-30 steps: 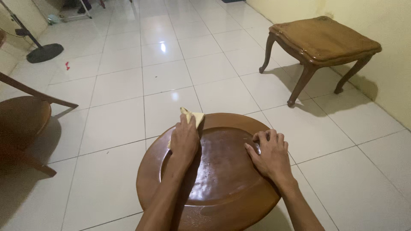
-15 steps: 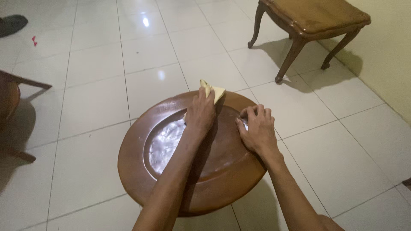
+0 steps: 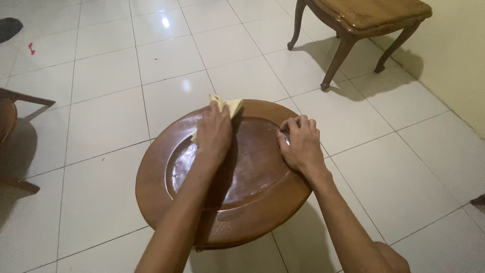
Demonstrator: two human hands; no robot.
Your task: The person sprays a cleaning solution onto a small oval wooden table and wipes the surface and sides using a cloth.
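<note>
A small yellow cloth (image 3: 226, 105) lies on the round brown table (image 3: 166, 212), near the table's far edge. The left hand (image 3: 214, 132) lies flat on top of the cloth and presses it down. Its fingers are close together and spread over the cloth, so only a yellow corner sticks out past the fingertips and a thin bit peeks out at the left side of the hand.

The right hand (image 3: 300, 144) rests on the right side of the table, close to the right edge. Its fingers are curled in and bent, with the tips touching the wood. Something small and shiny shows under them, but it is too hidden to tell what it is.

The table top is shiny and has a sunken middle with a raised ring all around it. The near half of the top is bare wood.

The floor (image 3: 106, 86) is made of big white tiles that shine. There is open floor on every side of the table. A square brown stool (image 3: 365, 19) with curved legs stands well apart, far to the right, near the yellow wall (image 3: 457, 65). Part of a dark wooden chair (image 3: 12, 136) shows at the left edge.
</note>
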